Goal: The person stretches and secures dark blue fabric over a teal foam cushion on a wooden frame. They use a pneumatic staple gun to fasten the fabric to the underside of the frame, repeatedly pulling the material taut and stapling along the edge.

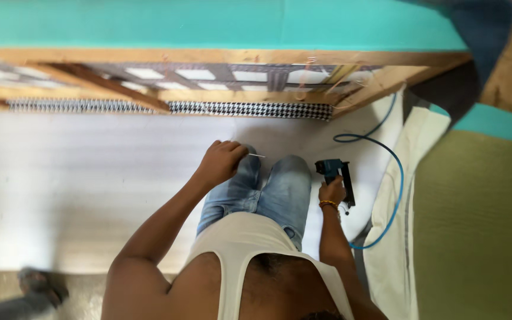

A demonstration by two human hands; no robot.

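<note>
Fingers (pixel 334 188) grip the staple gun (pixel 334 175); left hand (pixel 220 161) fisted.

The person wears a sleeveless off-white vest (pixel 250 249), faded light-blue jeans (pixel 268 189) worn pale at the knees, and an orange beaded bracelet (pixel 328 204) on the right wrist.

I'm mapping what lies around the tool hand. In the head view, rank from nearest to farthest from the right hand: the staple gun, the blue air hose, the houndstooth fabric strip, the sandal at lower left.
1. Staple gun: in the right hand itself.
2. Blue air hose: looping just to its right.
3. Houndstooth fabric strip: ahead, along the wooden frame.
4. Sandal: far lower left, behind the person.
</note>
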